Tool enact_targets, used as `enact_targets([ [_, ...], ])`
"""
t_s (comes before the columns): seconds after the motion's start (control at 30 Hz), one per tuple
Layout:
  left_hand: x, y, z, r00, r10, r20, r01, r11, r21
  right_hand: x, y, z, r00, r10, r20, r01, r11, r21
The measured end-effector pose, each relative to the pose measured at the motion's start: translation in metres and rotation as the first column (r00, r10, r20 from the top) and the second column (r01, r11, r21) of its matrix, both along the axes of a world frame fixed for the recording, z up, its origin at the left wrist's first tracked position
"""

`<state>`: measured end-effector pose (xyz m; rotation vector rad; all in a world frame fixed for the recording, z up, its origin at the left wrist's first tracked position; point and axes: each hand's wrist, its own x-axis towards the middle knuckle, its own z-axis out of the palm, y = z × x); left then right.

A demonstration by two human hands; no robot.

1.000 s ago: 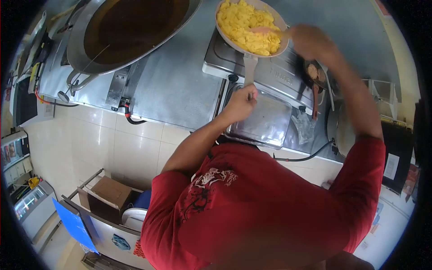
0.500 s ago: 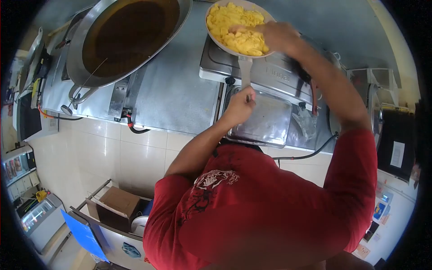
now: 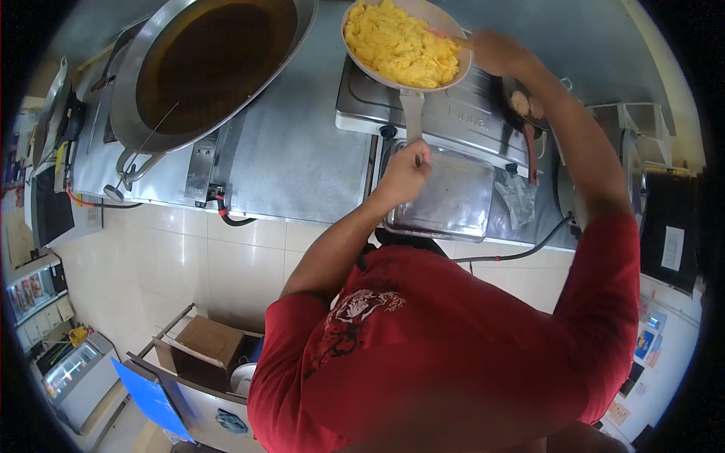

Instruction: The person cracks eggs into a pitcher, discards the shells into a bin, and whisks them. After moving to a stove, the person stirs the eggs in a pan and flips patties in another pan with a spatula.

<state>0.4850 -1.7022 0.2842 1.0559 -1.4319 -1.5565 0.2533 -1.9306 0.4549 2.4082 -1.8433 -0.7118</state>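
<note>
A light-coloured frying pan [image 3: 353,57] sits over the silver gas stove [image 3: 453,113], full of yellow scrambled eggs [image 3: 400,45]. My left hand [image 3: 405,175] is wrapped round the pan's pale handle, which points toward me. At the pan's right rim, my right hand [image 3: 500,53] grips a spatula [image 3: 459,42] by its brownish handle. The spatula's head reaches into the eggs and is mostly hidden by them.
A large wok [image 3: 128,113] of dark oil stands at left with a thermometer [image 3: 113,192] on its edge. Right of the stove, a small pan [image 3: 517,98] holds round pieces. A metal tray [image 3: 445,189] and a plastic bag [image 3: 516,200] lie in front.
My right hand has drawn back from over the eggs to the pan's right rim. The eggs are now heaped more evenly. My left hand stays on the handle.
</note>
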Motion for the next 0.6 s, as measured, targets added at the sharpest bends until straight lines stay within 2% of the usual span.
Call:
enact_targets([
  [0.03,0.001,0.0,0.001,1.0,-0.011,0.01,0.012,1.0,-0.01,0.005,0.017,0.023,1.0,0.018,-0.02,-0.017,0.999,0.035],
  [0.1,0.002,-0.001,-0.001,1.0,-0.005,0.01,0.005,0.998,-0.065,0.016,0.046,0.034,0.998,0.052,-0.031,-0.051,0.997,0.058],
  [0.17,-0.001,0.0,-0.007,0.999,0.031,-0.01,-0.032,0.988,-0.153,0.036,0.063,0.02,0.996,0.086,-0.013,-0.085,0.996,0.032],
  [0.2,-0.001,0.004,-0.003,1.0,0.01,-0.019,-0.012,0.994,-0.107,0.043,0.061,0.011,0.991,0.127,0.033,-0.127,0.992,-0.012],
  [0.3,0.002,0.003,0.008,0.999,-0.02,-0.036,0.02,1.0,-0.014,0.034,0.029,0.021,0.99,0.127,-0.061,-0.129,0.991,-0.041],
  [0.33,0.002,0.005,0.008,0.999,-0.024,-0.032,0.025,1.0,0.0,0.021,0.032,0.035,0.967,0.254,0.03,-0.246,0.955,-0.165],
  [0.4,0.0,0.001,0.002,1.0,-0.005,-0.029,0.004,0.999,-0.039,0.014,0.049,0.081,0.982,0.164,-0.092,-0.172,0.982,-0.079],
  [0.47,-0.003,0.0,-0.012,0.999,0.033,-0.022,-0.035,0.99,-0.134,0.016,0.054,0.084,0.983,0.11,-0.149,-0.119,0.991,-0.054],
  [0.6,-0.001,0.001,0.002,1.0,-0.008,-0.015,0.007,1.0,-0.015,0.012,0.046,0.016,0.993,0.062,-0.102,-0.078,0.984,-0.16],
])
